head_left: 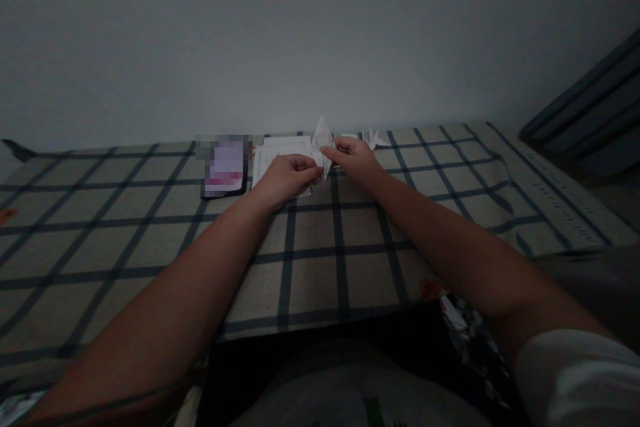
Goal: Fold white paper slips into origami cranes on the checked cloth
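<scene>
Between my two hands, above the far part of the table, is a folded piece of white paper (322,133) with a pointed top. My left hand (289,177) pinches its lower left side. On the right, my right hand (354,157) grips the paper's right side between thumb and fingers. Partly beneath my left hand lie white printed sheets (280,148). Just beyond my right hand sits a folded paper crane (374,139), partly hidden by the hand.
A phone-like dark-edged object (225,167) with a blurred screen lies left of the sheets. A checked cloth (310,273) covers the table, which meets a plain wall (320,40). Dark folded fabric (595,93) hangs at the right.
</scene>
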A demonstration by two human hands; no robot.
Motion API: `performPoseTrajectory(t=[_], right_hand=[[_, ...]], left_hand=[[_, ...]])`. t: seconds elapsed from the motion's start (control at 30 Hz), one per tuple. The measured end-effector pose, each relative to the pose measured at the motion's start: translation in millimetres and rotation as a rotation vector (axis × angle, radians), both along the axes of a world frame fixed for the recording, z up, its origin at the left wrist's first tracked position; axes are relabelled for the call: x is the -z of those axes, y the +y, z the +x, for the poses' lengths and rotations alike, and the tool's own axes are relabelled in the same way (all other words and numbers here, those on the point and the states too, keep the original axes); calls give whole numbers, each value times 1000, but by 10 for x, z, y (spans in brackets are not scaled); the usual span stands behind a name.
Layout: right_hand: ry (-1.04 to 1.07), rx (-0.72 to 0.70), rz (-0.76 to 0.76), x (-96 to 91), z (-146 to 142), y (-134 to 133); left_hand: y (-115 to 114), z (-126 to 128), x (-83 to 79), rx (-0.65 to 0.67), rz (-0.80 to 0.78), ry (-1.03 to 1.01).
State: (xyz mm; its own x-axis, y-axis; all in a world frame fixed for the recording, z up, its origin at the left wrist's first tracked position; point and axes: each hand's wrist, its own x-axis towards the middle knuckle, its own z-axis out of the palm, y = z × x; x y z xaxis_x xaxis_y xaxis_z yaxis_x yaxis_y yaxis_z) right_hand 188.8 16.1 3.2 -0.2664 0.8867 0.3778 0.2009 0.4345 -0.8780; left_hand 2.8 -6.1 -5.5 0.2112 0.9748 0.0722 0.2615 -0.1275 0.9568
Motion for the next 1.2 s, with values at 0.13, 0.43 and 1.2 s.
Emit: performPoseTrajectory(t=[0.13,0.43,1.2], right_hand=[[9,-22,-10,5,7,16],[35,-18,-33,21,15,42],[111,-177,-216,60,15,73]], left_hand=[[-2,10,-16,12,-43,-42],[-37,46,-78,19,-115,-114],[-15,-10,-123,-168,98,-72]])
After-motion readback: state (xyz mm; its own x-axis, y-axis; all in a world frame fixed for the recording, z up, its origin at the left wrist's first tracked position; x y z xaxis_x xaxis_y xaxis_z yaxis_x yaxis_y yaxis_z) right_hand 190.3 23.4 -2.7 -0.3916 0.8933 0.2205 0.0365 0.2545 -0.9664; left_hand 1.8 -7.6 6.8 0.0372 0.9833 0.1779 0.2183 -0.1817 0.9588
